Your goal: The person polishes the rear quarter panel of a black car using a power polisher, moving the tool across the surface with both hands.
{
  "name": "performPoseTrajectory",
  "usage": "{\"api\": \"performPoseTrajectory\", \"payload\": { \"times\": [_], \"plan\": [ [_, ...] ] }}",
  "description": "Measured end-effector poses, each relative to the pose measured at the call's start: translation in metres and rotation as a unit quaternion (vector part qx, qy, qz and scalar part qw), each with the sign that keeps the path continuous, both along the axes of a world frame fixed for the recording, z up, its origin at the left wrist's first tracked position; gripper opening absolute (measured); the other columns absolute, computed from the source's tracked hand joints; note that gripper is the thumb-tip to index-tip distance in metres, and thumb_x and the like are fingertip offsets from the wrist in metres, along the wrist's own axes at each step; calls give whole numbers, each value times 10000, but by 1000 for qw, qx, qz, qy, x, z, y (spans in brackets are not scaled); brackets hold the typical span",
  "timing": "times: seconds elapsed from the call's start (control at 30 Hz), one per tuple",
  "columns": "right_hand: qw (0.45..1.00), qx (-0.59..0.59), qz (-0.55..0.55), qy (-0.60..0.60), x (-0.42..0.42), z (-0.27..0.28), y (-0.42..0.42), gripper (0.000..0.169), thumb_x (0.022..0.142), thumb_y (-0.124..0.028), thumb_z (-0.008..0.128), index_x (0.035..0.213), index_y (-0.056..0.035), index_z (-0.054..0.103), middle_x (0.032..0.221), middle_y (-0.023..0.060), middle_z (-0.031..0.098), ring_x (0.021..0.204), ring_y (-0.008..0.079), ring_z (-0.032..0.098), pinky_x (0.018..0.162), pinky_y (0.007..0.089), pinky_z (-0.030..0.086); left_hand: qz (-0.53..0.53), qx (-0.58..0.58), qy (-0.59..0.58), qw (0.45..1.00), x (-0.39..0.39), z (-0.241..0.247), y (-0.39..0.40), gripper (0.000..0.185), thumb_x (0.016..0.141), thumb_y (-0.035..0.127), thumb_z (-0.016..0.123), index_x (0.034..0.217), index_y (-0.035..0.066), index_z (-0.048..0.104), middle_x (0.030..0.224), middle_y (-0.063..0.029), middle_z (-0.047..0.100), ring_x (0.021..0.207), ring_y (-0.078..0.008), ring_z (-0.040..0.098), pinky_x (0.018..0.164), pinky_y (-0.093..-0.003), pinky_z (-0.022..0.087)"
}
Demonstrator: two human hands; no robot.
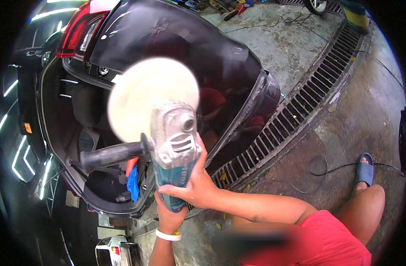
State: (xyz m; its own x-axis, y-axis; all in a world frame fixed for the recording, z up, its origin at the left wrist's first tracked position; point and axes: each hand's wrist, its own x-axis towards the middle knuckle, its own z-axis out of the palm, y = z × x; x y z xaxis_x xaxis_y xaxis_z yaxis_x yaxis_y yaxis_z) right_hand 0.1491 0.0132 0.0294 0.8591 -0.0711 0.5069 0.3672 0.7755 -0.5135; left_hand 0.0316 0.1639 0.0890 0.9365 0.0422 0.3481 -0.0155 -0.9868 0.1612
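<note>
A Makita rotary polisher [176, 166] with a grey metal head and teal body is held in both my hands. My right hand [203, 186] wraps around its body, with the thumb across the top. My left hand [171, 214], below a white wristband [168, 235], grips the rear end; its fingers are mostly hidden behind the tool. The black side handle [113, 154] sticks out with no hand on it. A large round cream polishing pad [149, 93], blurred, is in front of the glossy black rear [189, 43] of a car. I cannot tell whether they touch.
The car's boot is open, with a blue cloth [133, 183] inside. A red tail light [80, 33] adjoins the opening. A metal drain grate [309, 86] runs beside the car. Across the wet-looking floor trails a black cable [349, 164], near my sandalled foot [365, 171].
</note>
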Motion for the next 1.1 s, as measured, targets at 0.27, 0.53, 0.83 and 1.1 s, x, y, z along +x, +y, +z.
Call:
{"api": "performPoseTrajectory", "payload": {
  "times": [0.27,0.53,0.83,1.1],
  "plan": [
    [997,-54,16,55,-25,-44,-10,1529,833,-378,976,1645,-7,-265,1654,345,350,1539,411,433,1281,504,318,49,-77,63,994,-27,-40,-9,975,705,115,853,1518,-26,335,1247,-250,678,1137,-411,718,985,-492,554],
    [996,-57,-10,70,-11,-67,-51,1449,856,-329,960,1671,-26,-199,1610,310,421,1480,394,503,1251,507,366,94,-98,91,987,-24,-63,-69,1058,734,169,910,1560,-51,287,1351,-296,640,1254,-417,680,1032,-491,539],
    [995,-11,-42,94,74,-50,-154,1056,813,-245,936,1570,-22,235,1350,168,592,1218,246,629,1103,438,503,35,-224,96,969,42,-61,-180,1032,848,185,943,1590,-55,267,1337,-257,679,1204,-342,710,1021,-445,553],
    [995,-70,-38,65,20,-62,-101,1423,828,-345,950,1688,-1,-130,1608,351,430,1472,443,527,1234,501,403,39,-146,76,986,-8,-78,-131,1047,842,149,923,1606,-41,232,1511,-269,498,1395,-365,548,1149,-492,439]
  ]
}}
